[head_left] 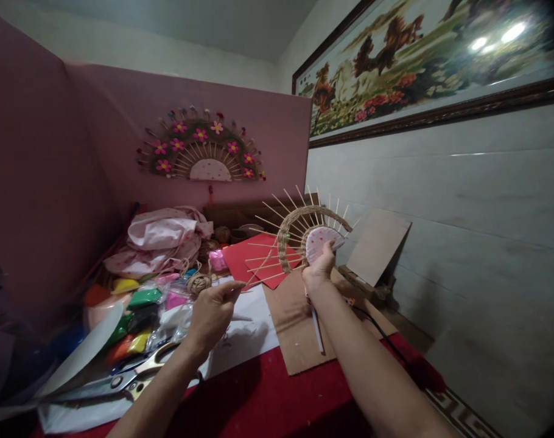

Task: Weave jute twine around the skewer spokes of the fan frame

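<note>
Partly, the right hand hides the fan it grips; the left hand pinches twine, its end unclear

A hand could pass low over the red cloth, between the left forearm and the right forearm. Spread sticks obstruct the space above the red paper. Scissors and packets crowd the left; a leaning board, black cable and wall limit passage on the right
</note>
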The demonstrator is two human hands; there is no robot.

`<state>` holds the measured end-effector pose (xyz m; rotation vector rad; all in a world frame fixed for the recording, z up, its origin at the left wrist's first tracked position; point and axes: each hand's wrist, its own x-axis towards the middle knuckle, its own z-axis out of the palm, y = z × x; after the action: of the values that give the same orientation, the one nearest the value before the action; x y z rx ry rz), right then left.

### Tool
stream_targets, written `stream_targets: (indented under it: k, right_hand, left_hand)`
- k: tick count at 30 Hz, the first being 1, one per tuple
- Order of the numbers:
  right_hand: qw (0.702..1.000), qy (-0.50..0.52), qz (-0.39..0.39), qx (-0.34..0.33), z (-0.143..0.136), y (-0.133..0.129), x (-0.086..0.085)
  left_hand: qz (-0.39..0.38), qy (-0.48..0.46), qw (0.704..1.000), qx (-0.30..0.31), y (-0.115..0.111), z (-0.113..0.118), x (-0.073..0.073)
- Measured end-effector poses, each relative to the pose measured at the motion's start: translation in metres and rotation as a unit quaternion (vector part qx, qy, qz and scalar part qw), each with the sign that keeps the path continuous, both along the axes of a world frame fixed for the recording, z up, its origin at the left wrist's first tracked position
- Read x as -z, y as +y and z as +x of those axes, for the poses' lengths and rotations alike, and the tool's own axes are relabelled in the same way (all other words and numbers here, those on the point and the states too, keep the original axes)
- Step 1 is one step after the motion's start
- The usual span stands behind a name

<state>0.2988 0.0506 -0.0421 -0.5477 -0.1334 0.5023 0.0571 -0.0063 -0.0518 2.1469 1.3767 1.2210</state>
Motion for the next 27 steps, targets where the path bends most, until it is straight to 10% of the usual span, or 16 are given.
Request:
stream_targets:
  k: [13, 27]
  right_hand:
    - [0.999, -0.010, 0.017, 0.034, -0.001, 0.000, -0.002]
    - [1.000, -0.016, -0.017, -0.009, -0.035, -0.005, 0.001]
  left_hand:
    - [0.219, 0.265, 0.939, -0.015, -0.017, 0.005, 0.001]
    - [0.173, 0.268, 0.939, 0.128, -0.034, 0.028, 0.022]
